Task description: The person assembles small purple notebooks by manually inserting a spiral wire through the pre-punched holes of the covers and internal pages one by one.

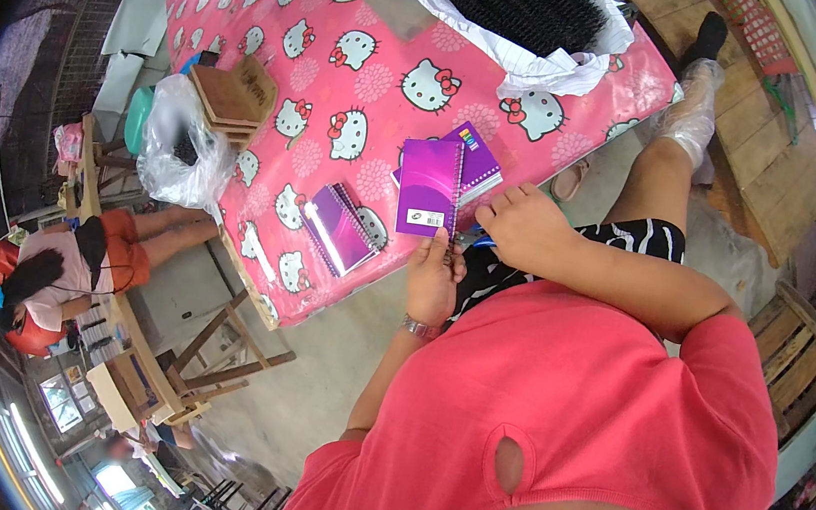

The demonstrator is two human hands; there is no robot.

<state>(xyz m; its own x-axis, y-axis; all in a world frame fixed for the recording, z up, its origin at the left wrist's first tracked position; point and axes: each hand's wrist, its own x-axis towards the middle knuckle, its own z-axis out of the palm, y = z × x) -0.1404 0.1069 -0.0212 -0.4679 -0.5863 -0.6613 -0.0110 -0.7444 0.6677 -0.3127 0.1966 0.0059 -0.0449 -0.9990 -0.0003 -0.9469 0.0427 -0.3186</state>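
My left hand, with a metal-banded watch at the wrist, grips the lower end of a purple spiral notebook between thumb and fingers. The notebook is shut, with a white barcode label at its near end. Partly under it lie more purple notebooks on the table. To the right, my right hand is closed, its fingers curled in near the notebooks' edge; what they hold, if anything, is hidden. A small blue thing shows just below it. A small purple notebook stack sits further left.
A pink cat-patterned cloth covers the table. Black curly hair lies on white paper at the back. Wooden boxes and a clear plastic bag are at the left edge. Another person sits at a wooden bench, far left.
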